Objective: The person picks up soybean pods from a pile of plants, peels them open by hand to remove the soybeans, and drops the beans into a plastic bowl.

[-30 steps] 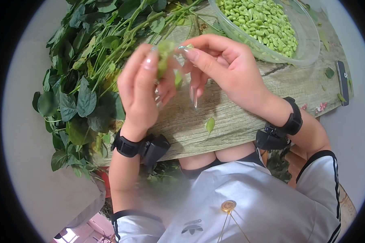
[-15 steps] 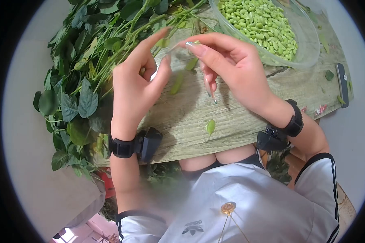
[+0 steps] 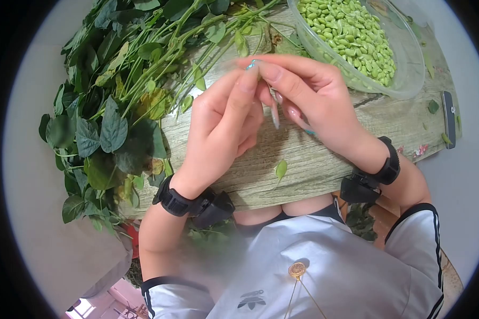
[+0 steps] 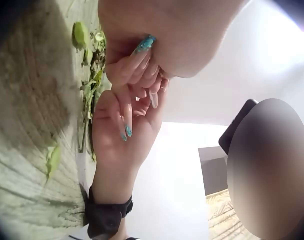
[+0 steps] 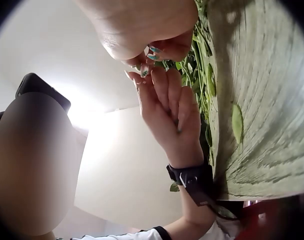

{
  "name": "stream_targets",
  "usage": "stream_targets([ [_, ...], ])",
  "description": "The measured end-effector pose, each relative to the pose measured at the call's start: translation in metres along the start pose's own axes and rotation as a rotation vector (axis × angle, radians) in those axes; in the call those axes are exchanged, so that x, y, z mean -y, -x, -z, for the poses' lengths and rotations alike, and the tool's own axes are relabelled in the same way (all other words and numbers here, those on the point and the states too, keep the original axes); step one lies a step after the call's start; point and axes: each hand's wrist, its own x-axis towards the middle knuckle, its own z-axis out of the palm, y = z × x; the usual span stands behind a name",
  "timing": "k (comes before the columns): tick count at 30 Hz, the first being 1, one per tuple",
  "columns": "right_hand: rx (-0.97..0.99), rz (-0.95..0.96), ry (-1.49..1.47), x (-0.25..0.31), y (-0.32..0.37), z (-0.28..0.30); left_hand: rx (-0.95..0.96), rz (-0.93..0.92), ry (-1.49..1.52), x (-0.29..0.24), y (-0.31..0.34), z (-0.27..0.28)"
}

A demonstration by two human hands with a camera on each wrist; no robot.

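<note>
Over the wooden table [image 3: 308,159], my two hands meet at their fingertips. My right hand [image 3: 316,98] pinches with thumb and index finger, its other fingers curled below. Against them press the thumb and bent fingers of my left hand [image 3: 221,119]. A small green bean [image 5: 138,67] shows as a speck between the fingertips in the right wrist view; the fingers hide most of it. Long blue-tipped nails show on both hands. Nearer the table's front edge lies a green pod [image 3: 281,169], below the hands.
A heap of leafy bean stalks [image 3: 112,133] covers the table's left and back. At the back right stands a clear plastic bowl [image 3: 417,69] of shelled green beans [image 3: 351,40]. A dark flat object [image 3: 450,119] lies at the right edge among leaf scraps.
My left hand opened and let a green pod drop toward the table, then came back right to the right hand's fingertips. The right hand kept its pinch, shifting slightly.
</note>
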Motion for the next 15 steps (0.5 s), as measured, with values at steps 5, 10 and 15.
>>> stream_targets([
  [5, -0.041, 0.661, 0.651, -0.007, -0.006, 0.013, -0.012, -0.001, 0.007, 0.004, -0.001, 0.003],
  [10, -0.011, 0.438, 0.415, -0.013, 0.0, 0.007, -0.069, -0.114, -0.068, 0.011, -0.001, -0.001],
  [15, -0.033, 0.343, 0.36, -0.018, -0.001, 0.007, -0.154, -0.145, -0.099, 0.019, -0.002, -0.011],
])
